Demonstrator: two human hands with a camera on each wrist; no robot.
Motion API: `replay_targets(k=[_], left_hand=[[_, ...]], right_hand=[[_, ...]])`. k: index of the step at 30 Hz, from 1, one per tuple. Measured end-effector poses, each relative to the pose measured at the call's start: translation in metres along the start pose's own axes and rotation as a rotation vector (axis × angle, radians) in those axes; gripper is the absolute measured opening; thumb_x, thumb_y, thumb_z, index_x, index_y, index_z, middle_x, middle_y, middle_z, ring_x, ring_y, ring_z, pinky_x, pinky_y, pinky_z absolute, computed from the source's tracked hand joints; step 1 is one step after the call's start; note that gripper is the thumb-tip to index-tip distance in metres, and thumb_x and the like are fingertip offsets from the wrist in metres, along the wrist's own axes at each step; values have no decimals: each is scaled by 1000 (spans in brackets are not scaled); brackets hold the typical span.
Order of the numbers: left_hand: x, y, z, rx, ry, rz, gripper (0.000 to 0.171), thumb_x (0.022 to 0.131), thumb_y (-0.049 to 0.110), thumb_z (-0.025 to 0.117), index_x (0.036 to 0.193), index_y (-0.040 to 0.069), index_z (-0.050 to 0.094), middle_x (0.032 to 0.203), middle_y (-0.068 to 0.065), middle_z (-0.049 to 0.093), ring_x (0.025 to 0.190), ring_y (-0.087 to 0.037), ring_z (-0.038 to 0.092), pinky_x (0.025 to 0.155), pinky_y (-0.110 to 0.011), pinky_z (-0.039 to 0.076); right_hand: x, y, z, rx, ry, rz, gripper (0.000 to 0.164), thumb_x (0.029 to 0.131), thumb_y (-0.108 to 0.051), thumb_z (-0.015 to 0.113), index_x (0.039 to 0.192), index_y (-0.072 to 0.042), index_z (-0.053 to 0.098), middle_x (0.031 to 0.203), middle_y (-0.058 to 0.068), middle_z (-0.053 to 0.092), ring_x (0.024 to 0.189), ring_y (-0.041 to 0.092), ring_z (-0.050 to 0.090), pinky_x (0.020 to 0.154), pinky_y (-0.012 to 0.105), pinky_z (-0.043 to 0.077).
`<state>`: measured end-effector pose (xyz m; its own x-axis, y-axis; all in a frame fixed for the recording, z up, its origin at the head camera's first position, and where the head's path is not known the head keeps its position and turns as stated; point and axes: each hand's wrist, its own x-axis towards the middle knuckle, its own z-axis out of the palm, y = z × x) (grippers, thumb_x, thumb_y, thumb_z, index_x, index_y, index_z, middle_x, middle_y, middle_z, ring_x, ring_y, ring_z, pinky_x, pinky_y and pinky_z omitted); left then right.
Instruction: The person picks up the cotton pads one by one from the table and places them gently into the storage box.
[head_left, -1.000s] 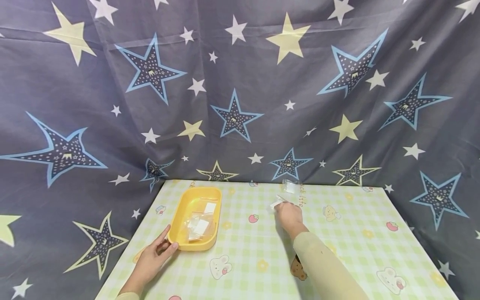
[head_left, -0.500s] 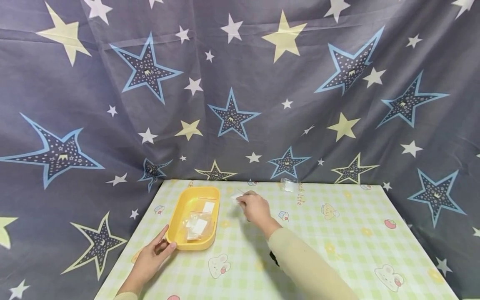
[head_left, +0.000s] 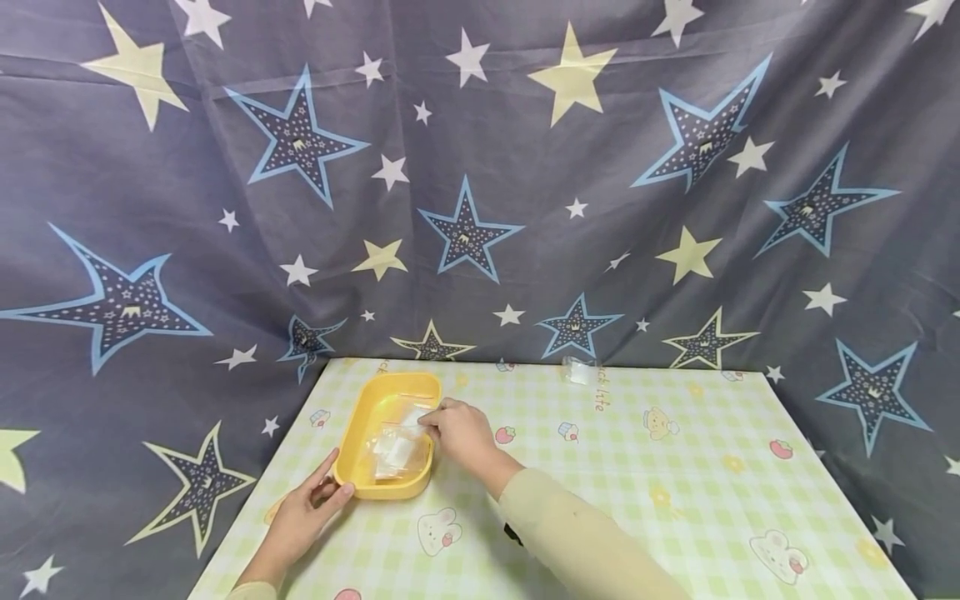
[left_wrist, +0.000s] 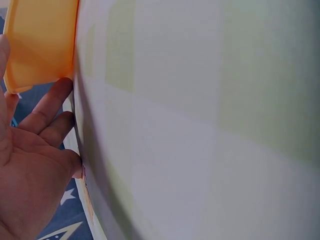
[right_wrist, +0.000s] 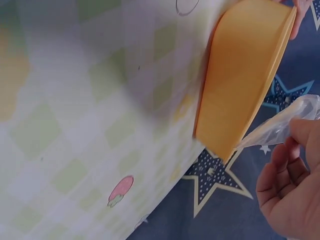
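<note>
A yellow plastic tray [head_left: 348, 433] with rounded corners lies on the left part of the table. At its near left corner my left hand [head_left: 303, 517] holds it, thumb on the near side and fingers along the left wall. Over the tray's right rim my right hand [head_left: 461, 433] pinches a small clear plastic bag [right_wrist: 280, 125] with something white in it. In the right wrist view the bag hangs from thumb and fingertips beside the rim. Several similar clear bags [head_left: 393, 450] with white pieces inside lie in the tray, partly overlapping.
Another small clear bag [head_left: 579, 372] with a white piece lies at the table's back edge, right of the middle. A green checked cloth [head_left: 675, 492] with cartoon prints covers the table. Behind it hangs a dark curtain [head_left: 510, 150] with stars.
My right hand has moved left across the table, carrying the small bag from near the back middle to over the tray's right rim. The left hand has stayed at the tray's corner.
</note>
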<state>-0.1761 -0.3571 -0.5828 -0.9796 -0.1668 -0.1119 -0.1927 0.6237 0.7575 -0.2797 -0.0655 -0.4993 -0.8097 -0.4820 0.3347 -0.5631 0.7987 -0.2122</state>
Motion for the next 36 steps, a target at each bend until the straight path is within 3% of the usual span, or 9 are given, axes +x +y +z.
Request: replay_targets(k=[8,21,28,36], left_hand=[[0,1,-1,-3,-8,4,86,100,63,66,171,35,27,148,-22,66,139,-37,63,117,-58,49],[-1,-2,-4,-4,5,-10,87,99,67,66,171,37,26,149,-20,65,140,-36,63,117,-56,49],[-1,-1,-4,-8,8,-10,88,99,67,66,171,35,27,148,-20,66,139,-34,64,117,-54,50],[-2,4,-1,-34,-5,-5,87,99,63,69,171,35,29,149,-22,64,139,-36,64,117,-55,50]], right_hand=[[-4,-9,4,17,-59,-53,29,103,-20,71,130,-28,79,124,-9,80,114,12,75,93,30,63],[-6,21,4,78,-56,-7,24,103,-19,72,125,-21,80,124,-3,80,115,16,76,92,34,64],[-9,67,-3,47,-92,116,27,101,-23,74,128,-17,79,127,6,78,118,26,75,96,44,63],[-33,165,-19,54,-108,355,35,101,-19,72,134,-8,73,133,20,72,120,41,71,100,56,60]])
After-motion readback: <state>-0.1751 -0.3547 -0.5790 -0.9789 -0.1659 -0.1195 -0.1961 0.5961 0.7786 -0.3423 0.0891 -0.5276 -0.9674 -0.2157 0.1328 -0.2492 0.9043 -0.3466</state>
